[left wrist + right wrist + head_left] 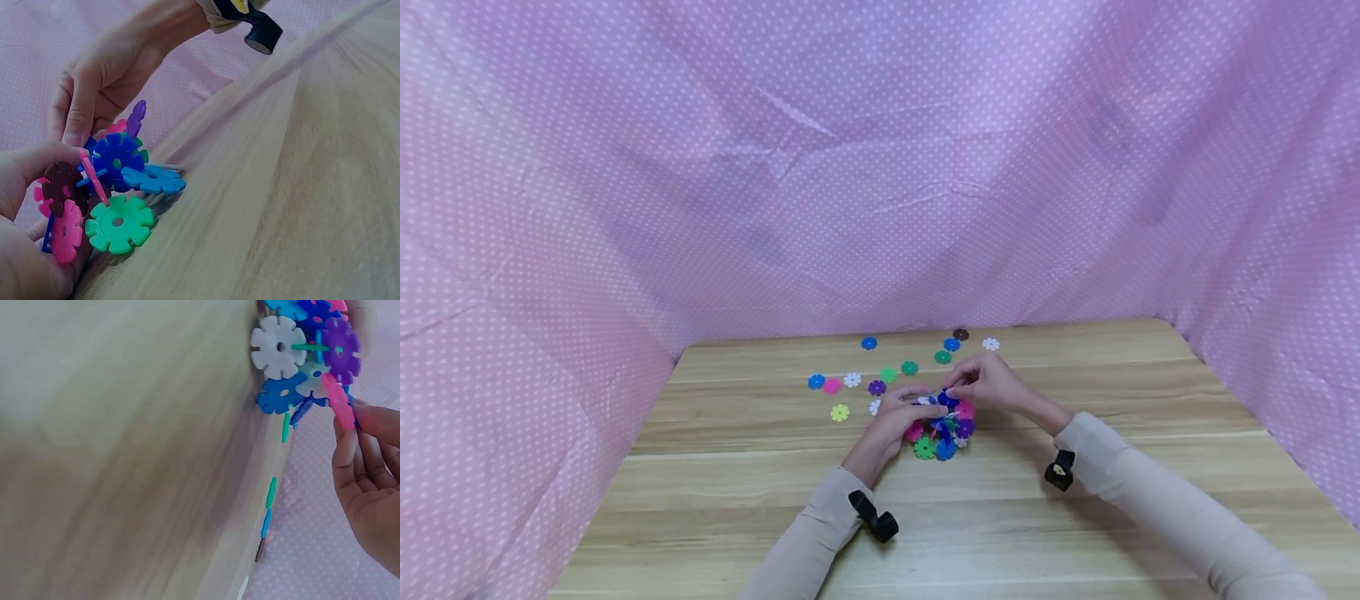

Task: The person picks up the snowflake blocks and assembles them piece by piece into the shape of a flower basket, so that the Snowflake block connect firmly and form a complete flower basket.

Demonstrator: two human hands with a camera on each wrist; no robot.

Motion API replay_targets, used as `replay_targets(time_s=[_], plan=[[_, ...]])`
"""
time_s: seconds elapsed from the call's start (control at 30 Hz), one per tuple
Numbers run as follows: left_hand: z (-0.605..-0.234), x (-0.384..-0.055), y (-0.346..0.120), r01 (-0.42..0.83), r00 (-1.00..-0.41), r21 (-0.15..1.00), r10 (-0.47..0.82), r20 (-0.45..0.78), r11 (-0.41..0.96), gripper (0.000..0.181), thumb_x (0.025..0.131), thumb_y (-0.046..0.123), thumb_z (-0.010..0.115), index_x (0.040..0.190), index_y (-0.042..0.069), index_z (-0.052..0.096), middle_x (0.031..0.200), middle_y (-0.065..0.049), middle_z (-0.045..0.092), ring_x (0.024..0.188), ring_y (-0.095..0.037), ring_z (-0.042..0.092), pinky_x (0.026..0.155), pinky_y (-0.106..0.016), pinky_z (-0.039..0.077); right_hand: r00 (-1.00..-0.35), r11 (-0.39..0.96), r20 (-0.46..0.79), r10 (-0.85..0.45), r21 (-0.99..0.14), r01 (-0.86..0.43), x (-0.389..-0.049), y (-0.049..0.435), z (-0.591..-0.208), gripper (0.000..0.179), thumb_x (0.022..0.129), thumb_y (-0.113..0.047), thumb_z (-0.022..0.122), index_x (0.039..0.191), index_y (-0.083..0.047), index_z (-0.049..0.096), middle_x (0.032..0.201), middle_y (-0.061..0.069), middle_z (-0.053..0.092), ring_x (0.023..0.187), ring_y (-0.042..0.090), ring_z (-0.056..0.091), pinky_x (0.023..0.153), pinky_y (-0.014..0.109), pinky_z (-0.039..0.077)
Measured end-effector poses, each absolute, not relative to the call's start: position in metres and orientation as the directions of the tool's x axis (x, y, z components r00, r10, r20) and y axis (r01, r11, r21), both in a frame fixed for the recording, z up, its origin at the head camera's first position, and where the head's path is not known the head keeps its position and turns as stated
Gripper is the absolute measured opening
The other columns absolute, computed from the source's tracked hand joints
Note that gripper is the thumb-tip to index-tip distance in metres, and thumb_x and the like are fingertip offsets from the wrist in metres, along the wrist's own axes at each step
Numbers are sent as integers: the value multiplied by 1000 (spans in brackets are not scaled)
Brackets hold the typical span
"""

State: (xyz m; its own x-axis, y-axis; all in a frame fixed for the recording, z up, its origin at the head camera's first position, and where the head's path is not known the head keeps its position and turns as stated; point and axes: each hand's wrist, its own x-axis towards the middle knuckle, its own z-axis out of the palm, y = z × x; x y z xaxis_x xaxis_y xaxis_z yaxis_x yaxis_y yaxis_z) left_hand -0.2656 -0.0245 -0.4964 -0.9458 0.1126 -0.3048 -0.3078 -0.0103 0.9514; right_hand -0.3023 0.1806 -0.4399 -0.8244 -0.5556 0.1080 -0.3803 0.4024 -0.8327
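Note:
A cluster of interlocking flower discs (945, 448), slotted together at many angles, sits at the middle of the table. My left hand (898, 417) holds it from the left, the thumb lying over its top; pink discs and a brown disc (60, 187) lie against the palm. A green disc (119, 225) and a light blue disc (154, 180) stick out of the cluster. On the far right side, my right hand (992, 383) pinches a dark blue disc (948, 398) between thumb and fingers, beside a pink disc (337, 400). White and purple discs (341, 350) face the right wrist camera.
Loose flower discs lie flat beyond and left of the hands, among them a yellow disc (839, 412), a purple disc (877, 387) and a brown disc (960, 334). Pink dotted cloth (880, 208) hangs around the wooden table (722, 467) at the back and sides.

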Motion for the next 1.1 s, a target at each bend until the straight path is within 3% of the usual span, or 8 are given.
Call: replay_targets(time_s=[0.27,0.43,0.67,0.8,0.93,1.1], plan=[[-492,-266,-25,-291,-947,956,133,-292,25,53,78,21,89,126,13,69,133,-8,65,122,-25,59,113,-48,41,-827,462,65,-558,-803,-375,-307,179,-437,6,88,1,75,94,3,77,87,15,76,73,9,65,63,18,53],[-494,-268,-28,-276,-946,961,179,-271,-5,57,80,20,88,132,16,65,141,-9,59,127,-27,56,114,-47,40,-838,475,71,-541,-797,-374,-306,182,-437,8,88,1,74,96,2,77,90,14,76,76,13,66,67,19,54],[-492,-268,-26,-318,-935,946,181,-303,-58,61,82,20,87,137,13,61,135,-12,64,100,-15,69,89,-27,55,-878,459,131,-461,-811,-362,-300,189,-440,8,87,2,75,95,4,76,87,16,74,74,9,62,65,18,52],[-489,-267,-23,-316,-937,945,183,-296,-89,65,82,17,87,140,13,58,144,-13,59,97,-13,70,82,-25,57,-910,462,118,-397,-831,-309,-293,193,-441,9,88,2,74,96,6,74,86,17,74,74,9,61,63,17,52],[-489,-265,-20,-281,-949,958,166,-269,-51,67,80,18,88,140,14,58,146,-11,58,109,-16,65,95,-30,53,-934,460,97,-345,-850,-258,-287,194,-444,8,88,1,73,95,6,73,85,17,73,72,9,62,61,18,52],[-491,-263,-17,-250,-958,968,150,-243,-28,64,81,19,88,138,13,60,147,-12,57,133,-27,52,118,-46,38,-937,452,125,-325,-850,-270,-284,193,-445,6,88,2,74,93,5,73,85,16,73,72,11,62,61,18,52]])
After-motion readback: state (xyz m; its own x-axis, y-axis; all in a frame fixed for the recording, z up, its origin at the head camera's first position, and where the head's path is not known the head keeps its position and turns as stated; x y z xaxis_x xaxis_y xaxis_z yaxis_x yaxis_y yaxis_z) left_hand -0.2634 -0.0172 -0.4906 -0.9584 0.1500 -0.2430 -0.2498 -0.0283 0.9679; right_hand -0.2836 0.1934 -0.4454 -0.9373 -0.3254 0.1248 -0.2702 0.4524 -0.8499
